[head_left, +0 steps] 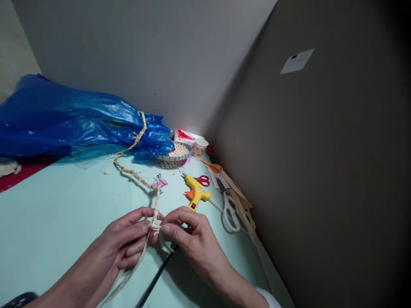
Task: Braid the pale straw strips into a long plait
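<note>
Pale straw-coloured braided cord (128, 172) lies along the mint-green counter (64, 222) to the left of the yellow plastic glue gun with the orange trigger (197, 191), its near end in front of the gun and caught between two bare hands. Its far end rests on the crumpled blue plastic bag (80, 119), beyond and to the left of the gun; from there it bends towards the pink metal binder clip (160, 183), just left of the gun, though whether the clip bites the cord cannot be told. From that clip the long axis of the last stretch runs almost straight towards the person, dropping right into the fingers. The left hand (120, 239) comes at this end from the left, thumb and forefinger pinched on the cord, with loose flat strands (130, 276) trailing below. The right hand (195, 239), which is the hand nearer the gun, has thumb and forefinger closed on a short pale strand (156, 227) lying crosswise to the braid, so both hands touch the work and neither must reach. White-handled scissors (230, 214) lie right of the gun, small red-handled scissors (204, 180) just behind it.
</note>
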`<move>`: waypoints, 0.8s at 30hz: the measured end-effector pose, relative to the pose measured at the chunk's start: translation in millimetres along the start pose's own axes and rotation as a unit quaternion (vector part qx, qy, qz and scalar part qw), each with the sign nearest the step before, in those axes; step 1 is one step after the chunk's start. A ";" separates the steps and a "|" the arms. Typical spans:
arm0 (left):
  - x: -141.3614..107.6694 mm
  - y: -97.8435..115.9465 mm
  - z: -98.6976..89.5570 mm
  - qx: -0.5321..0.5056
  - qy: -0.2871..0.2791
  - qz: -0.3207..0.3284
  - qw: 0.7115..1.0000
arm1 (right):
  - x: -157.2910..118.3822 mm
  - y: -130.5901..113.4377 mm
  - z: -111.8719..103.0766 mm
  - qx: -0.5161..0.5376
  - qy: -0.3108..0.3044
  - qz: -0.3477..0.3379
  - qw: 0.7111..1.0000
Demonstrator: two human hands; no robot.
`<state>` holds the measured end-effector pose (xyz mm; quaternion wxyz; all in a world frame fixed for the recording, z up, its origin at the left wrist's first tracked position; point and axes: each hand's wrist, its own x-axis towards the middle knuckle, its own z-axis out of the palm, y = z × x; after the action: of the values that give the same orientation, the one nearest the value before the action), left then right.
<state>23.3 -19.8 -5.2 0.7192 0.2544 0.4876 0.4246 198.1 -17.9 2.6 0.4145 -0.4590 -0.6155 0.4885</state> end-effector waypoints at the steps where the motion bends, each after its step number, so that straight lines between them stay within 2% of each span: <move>1: -0.9 1.5 1.7 -0.002 0.009 -0.004 1.000 | 0.8 0.5 1.1 0.006 0.003 0.001 1.000; 5: -2.7 4.5 6.6 -0.012 0.017 -0.008 1.000 | 2.3 1.6 6.4 0.022 -0.009 0.029 0.999; 11: 1.9 -1.4 0.2 -0.004 -0.030 -0.024 0.999 | 1.0 8.0 12.2 0.075 -0.019 0.026 0.997; 17: 2.5 -1.0 -5.7 0.026 -0.012 -0.053 0.998 | 1.6 12.9 6.7 0.023 0.012 0.002 1.000; 21: 2.6 -1.4 -13.8 0.021 -0.040 -0.071 0.996 | 2.1 4.3 -1.4 -0.030 -0.011 -0.003 0.999; 24: 1.5 -1.2 -18.5 0.018 -0.020 -0.087 0.996 | 0.0 -3.9 -5.8 -0.121 -0.030 -0.042 0.991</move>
<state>7.0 -20.0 -14.1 0.7583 0.2324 0.5012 0.3460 203.1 -17.0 7.5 0.3575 -0.4646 -0.7010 0.4062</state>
